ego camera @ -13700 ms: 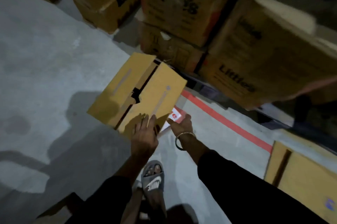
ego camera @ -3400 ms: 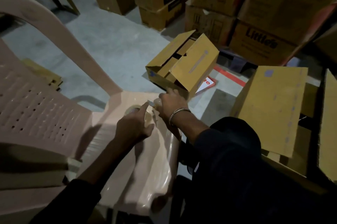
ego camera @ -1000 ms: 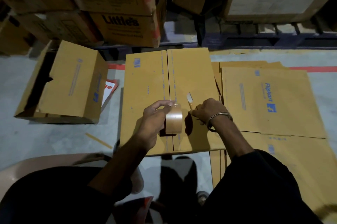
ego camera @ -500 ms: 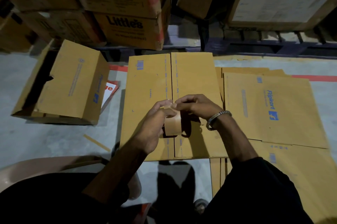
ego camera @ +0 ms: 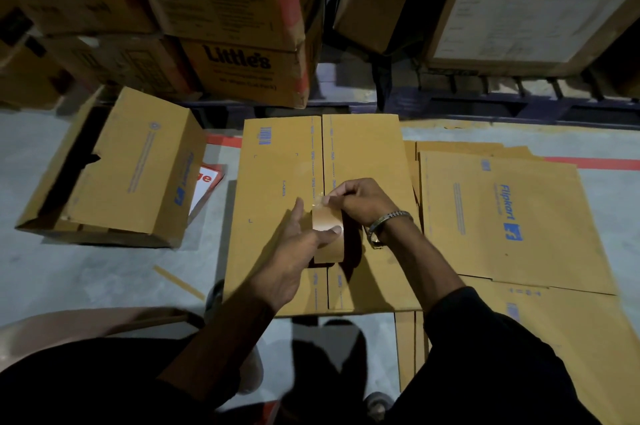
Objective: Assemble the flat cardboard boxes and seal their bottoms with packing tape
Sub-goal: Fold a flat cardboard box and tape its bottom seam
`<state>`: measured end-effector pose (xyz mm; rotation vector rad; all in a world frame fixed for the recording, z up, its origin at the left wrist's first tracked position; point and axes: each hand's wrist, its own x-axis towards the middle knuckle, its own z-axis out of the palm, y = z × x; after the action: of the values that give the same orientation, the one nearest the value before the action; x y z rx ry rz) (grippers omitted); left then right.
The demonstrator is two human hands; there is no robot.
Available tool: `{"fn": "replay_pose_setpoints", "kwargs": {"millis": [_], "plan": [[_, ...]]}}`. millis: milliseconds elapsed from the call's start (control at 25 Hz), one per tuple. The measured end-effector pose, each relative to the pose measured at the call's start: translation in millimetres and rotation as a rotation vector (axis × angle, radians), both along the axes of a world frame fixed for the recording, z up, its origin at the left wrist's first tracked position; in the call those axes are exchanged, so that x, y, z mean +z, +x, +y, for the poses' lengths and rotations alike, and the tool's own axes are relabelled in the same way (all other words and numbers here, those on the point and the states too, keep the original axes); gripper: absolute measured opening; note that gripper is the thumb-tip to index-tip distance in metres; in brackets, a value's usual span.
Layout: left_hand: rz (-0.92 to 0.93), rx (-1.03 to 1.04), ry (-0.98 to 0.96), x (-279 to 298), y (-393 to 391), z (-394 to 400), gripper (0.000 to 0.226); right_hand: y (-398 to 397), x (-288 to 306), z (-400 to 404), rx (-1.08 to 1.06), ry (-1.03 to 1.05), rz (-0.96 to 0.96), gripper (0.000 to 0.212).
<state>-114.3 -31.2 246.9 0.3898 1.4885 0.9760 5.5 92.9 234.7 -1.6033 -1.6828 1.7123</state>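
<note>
Since half a second ago my right hand (ego camera: 360, 197) has pinched the sticky tape end at twelve o'clock of the tape roll (ego camera: 327, 237), which my left hand (ego camera: 304, 237) grips; I'd hold this light film by its edge.

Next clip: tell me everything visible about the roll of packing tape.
The tape roll is brown and glossy, standing on edge above the centre seam of the folded box. The left hand holds it, thumb lying across its face. The right hand pinches the clear free end at the roll's top. Its core is hidden.
</note>
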Motion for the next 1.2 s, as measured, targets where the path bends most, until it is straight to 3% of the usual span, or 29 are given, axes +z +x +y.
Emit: {"fn": "replay_pose_setpoints", "kwargs": {"millis": [40, 160, 280, 640, 800, 920, 1040, 1200], "plan": [[0.001, -0.011, 0.003, -1, 2, -2, 0.109, -4, -4, 3, -0.012, 0.02, -0.018, 0.012], [0.026, -0.027, 0.077, 0, 13, -8, 0.063, -8, -7, 6, -0.04, 0.115, -0.053, 0.011], [0.045, -0.039, 0.099, 4, 13, -11, 0.043, -13, -6, 10, -0.039, 0.199, -0.076, 0.013], [0.097, -0.086, 0.139, 1, -4, -10, 0.048, -39, -20, 72, -0.138, 0.135, 0.035, 0.01], [0.119, -0.147, 0.126, -9, 4, -13, 0.061, -46, -24, 115, -0.214, 0.196, 0.044, 0.017], [0.13, -0.137, 0.134, -15, 6, -12, 0.04, -65, -30, 153, -0.306, 0.209, 0.113, 0.018], [0.18, -0.078, 0.148, -19, 1, -11, 0.035, -85, -26, 187, -0.29, 0.276, 0.129, 0.012], [0.086, -0.089, 0.155, -23, -2, -10, 0.025, -101, -30, 235, -0.217, 0.356, -0.015, 0.01]]}}
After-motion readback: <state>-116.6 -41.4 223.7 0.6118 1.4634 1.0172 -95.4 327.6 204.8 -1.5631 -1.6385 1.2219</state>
